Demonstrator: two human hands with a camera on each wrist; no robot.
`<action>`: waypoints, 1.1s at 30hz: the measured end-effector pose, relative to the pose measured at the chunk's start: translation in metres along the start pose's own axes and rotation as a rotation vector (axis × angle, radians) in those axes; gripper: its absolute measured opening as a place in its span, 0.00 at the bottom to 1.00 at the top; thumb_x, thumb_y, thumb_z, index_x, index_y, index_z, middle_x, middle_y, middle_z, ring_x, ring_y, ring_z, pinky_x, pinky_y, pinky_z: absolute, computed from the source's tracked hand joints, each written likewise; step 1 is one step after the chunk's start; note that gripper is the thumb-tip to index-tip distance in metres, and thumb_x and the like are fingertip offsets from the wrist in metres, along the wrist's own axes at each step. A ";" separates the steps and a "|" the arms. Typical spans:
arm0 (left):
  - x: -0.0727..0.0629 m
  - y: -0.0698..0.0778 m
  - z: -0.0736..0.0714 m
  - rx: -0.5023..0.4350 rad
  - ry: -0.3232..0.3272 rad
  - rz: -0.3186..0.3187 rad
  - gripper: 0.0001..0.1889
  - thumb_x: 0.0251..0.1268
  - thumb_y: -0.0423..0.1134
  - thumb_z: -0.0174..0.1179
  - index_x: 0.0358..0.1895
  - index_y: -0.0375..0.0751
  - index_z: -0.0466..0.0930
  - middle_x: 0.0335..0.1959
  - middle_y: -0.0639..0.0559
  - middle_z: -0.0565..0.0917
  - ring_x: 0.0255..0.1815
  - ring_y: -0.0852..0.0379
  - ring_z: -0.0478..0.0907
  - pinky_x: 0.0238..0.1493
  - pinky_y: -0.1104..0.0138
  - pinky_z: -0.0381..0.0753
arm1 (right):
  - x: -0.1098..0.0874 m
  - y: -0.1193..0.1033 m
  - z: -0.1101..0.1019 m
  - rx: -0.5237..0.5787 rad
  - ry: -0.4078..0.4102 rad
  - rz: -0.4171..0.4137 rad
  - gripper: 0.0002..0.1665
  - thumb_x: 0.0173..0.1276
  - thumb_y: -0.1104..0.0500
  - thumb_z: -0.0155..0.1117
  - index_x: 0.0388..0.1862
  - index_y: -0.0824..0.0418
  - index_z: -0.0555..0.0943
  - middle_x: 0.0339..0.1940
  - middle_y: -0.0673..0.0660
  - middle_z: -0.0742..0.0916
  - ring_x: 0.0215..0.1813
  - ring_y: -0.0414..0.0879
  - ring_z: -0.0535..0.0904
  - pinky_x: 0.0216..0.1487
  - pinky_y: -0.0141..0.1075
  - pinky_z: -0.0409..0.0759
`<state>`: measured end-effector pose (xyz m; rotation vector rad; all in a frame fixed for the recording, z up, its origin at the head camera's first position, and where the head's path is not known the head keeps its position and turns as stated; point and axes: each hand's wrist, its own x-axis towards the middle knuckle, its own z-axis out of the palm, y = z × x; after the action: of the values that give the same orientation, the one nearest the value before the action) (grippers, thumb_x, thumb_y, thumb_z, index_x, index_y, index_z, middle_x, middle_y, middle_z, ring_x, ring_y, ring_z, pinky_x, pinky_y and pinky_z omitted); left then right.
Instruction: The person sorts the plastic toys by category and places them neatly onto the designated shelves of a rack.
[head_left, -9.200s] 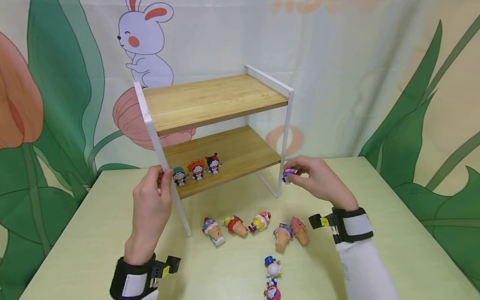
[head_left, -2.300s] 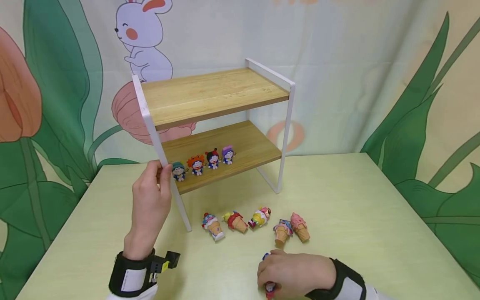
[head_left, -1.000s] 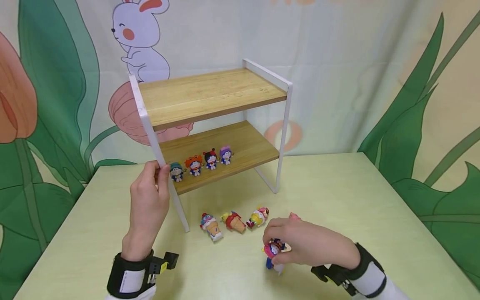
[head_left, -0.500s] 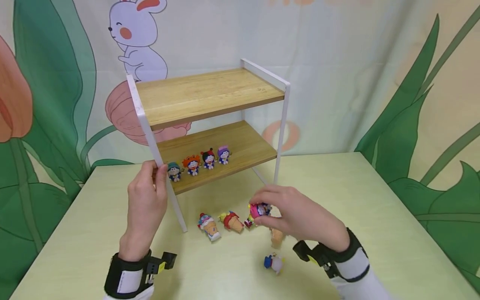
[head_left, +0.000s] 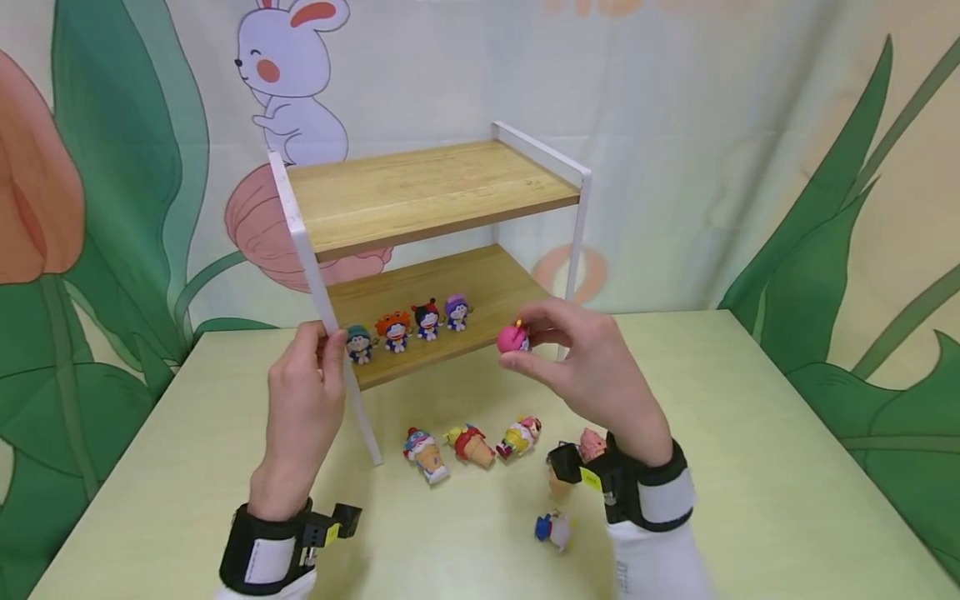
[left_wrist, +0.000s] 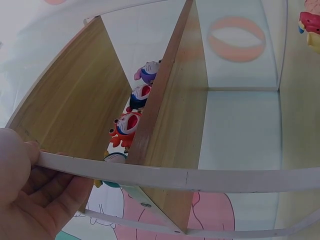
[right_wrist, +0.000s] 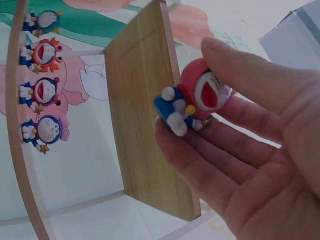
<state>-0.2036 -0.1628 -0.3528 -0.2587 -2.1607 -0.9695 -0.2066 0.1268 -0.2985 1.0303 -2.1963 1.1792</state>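
My left hand (head_left: 306, 400) grips the white front left leg (head_left: 317, 279) of a two-tier wooden shelf rack between thumb and fingers. My right hand (head_left: 592, 358) pinches a small figurine (right_wrist: 192, 97) with a pink hood, blue body and open red mouth, in front of the right part of the lower shelf (head_left: 487, 287). On that shelf's left part stands a row of similar figurines: one with a green hat (head_left: 360, 343), one with an orange crab hood (head_left: 393, 331), one with a black-and-red hood (head_left: 427, 319) and one with a purple hat (head_left: 457, 312).
Ice-cream-cone figurines (head_left: 426, 457) (head_left: 472, 446) lie on the table before the rack, beside a yellow-and-pink figurine (head_left: 519, 437). My right wrist partly covers a pink cone figurine (head_left: 592, 443) and another cone. Nearer lies a white figurine with a blue hat (head_left: 553, 530). The upper shelf (head_left: 435, 196) overhangs the row.
The purple-hatted figurine went from my right hand onto the lower shelf. My right hand then picked the pink-hooded figurine off the table and raised it to the shelf. The left hand stayed.
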 end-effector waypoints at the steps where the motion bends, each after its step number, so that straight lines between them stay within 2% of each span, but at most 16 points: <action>1: 0.000 0.000 0.000 0.000 -0.002 -0.003 0.09 0.69 0.26 0.56 0.47 0.23 0.72 0.34 0.35 0.80 0.31 0.43 0.78 0.36 0.49 0.84 | 0.001 0.001 0.000 0.016 0.030 0.017 0.20 0.55 0.62 0.77 0.46 0.64 0.81 0.38 0.50 0.87 0.39 0.41 0.83 0.46 0.34 0.82; 4: 0.000 0.000 0.000 0.004 -0.007 -0.006 0.09 0.69 0.26 0.56 0.47 0.23 0.72 0.34 0.35 0.80 0.31 0.43 0.78 0.36 0.50 0.84 | 0.004 0.008 0.002 0.038 0.105 0.041 0.22 0.56 0.63 0.76 0.49 0.65 0.81 0.38 0.52 0.87 0.40 0.42 0.83 0.44 0.34 0.82; 7: -0.001 0.000 -0.001 0.009 -0.004 -0.002 0.09 0.69 0.27 0.56 0.47 0.23 0.72 0.34 0.36 0.80 0.30 0.44 0.77 0.36 0.49 0.84 | 0.008 0.018 0.006 0.052 0.160 0.024 0.22 0.56 0.65 0.76 0.49 0.67 0.81 0.38 0.54 0.87 0.40 0.43 0.84 0.42 0.35 0.82; 13: 0.001 -0.001 -0.002 0.005 0.003 0.014 0.08 0.70 0.27 0.56 0.46 0.24 0.72 0.34 0.36 0.80 0.30 0.44 0.78 0.34 0.50 0.84 | 0.018 0.032 0.016 0.055 0.231 -0.005 0.21 0.57 0.65 0.75 0.49 0.68 0.81 0.39 0.56 0.87 0.41 0.45 0.84 0.41 0.35 0.83; 18: 0.000 -0.002 -0.002 0.002 0.001 0.012 0.09 0.69 0.27 0.56 0.46 0.24 0.72 0.33 0.36 0.80 0.29 0.45 0.77 0.34 0.50 0.84 | 0.022 0.039 0.022 0.056 0.251 0.025 0.21 0.59 0.65 0.73 0.50 0.68 0.80 0.39 0.57 0.87 0.40 0.44 0.84 0.41 0.34 0.83; 25: -0.001 -0.003 -0.002 0.005 0.003 0.016 0.08 0.69 0.27 0.57 0.46 0.24 0.72 0.33 0.36 0.80 0.29 0.45 0.77 0.35 0.50 0.84 | 0.029 0.051 0.032 0.084 0.274 0.018 0.17 0.60 0.66 0.72 0.48 0.70 0.82 0.40 0.60 0.87 0.38 0.47 0.84 0.41 0.36 0.83; 33: 0.000 -0.004 -0.001 0.009 0.007 0.019 0.08 0.69 0.28 0.57 0.45 0.25 0.73 0.32 0.37 0.80 0.29 0.46 0.77 0.33 0.52 0.84 | 0.033 0.069 0.042 0.052 0.262 0.105 0.21 0.61 0.70 0.71 0.53 0.71 0.80 0.45 0.62 0.86 0.41 0.49 0.85 0.42 0.36 0.83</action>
<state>-0.2044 -0.1664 -0.3542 -0.2701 -2.1520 -0.9484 -0.2829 0.1025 -0.3348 0.7391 -2.0433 1.3410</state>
